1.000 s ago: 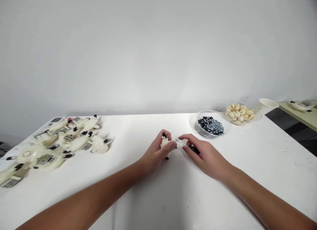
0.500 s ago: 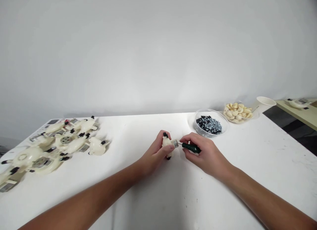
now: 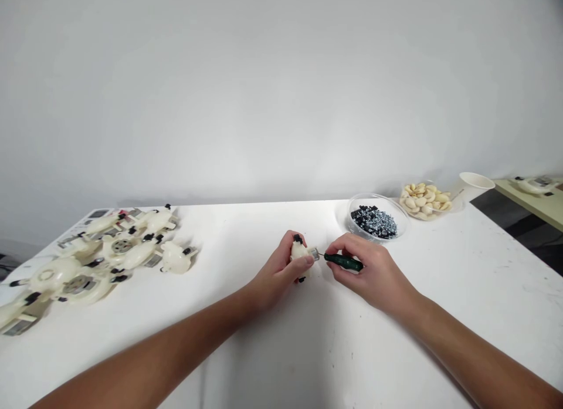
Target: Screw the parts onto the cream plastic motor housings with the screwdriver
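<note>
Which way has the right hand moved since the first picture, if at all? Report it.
Yes: judged against the clear bowl of small black and silvery parts, the right hand has shifted slightly rightward in the view.

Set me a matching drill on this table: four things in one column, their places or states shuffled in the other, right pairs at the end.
Column one
1. Screwdriver
2. Left hand
3. Screws
4. Cup

Column two
A. Near the far right corner of the table
B. In a clear bowl with black pieces
C. Held in the right hand
D. Gripping a cream part

Right pairs: 1-C, 2-D, 3-B, 4-A
</note>
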Tool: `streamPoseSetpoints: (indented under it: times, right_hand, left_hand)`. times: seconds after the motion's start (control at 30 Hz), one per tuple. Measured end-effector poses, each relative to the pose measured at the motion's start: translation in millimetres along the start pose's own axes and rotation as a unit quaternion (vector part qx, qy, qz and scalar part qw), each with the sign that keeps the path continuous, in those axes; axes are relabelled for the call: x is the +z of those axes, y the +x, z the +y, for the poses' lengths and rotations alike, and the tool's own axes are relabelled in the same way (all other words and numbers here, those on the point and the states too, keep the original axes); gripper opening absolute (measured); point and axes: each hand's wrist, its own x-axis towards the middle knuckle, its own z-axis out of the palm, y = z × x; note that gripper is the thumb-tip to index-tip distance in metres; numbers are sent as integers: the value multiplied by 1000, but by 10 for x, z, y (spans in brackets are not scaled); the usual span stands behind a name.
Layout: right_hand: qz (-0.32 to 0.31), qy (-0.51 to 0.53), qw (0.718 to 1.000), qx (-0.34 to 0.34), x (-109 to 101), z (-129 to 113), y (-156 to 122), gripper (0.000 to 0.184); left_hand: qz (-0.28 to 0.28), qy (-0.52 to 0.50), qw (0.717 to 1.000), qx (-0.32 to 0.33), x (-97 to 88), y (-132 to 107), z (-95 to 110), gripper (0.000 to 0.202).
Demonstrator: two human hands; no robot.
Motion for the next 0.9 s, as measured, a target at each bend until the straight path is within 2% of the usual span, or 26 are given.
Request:
streamPoseSetpoints:
  times: [0.17,0.23,0.4,0.53,0.67,0.8,0.9]
  right_hand:
    - [18,2,999,-34,-10,12,20,17]
    - [18,24,999,-35,-17,-9,23,16]
    - [-26,72,997,16,-32,-43,11,15]
    - [-58,142,987,44,-32,-32,-17,24]
    - [-93,188,976,56,-29,-53,-43,21]
    - [-105,179,976,70,-30,-98,-48,17]
    - [-94,127,987,38,-26,-99,-35,15]
  left_hand:
    - [17,8,1000,-5,10,7,-4,28]
    - [7,7,1000,-5,9,6,6,28]
    - [-31,-4,1000,-4,-3,-6,40,29]
    - [-21,-18,999,-15,-14,-4,38,30]
    - [-6,-36,999,-18,-6,4,6,30]
    - [3,-43,999,-14,11,3,-10,31]
    - [2,-34,999,-10,14,0,-11,31]
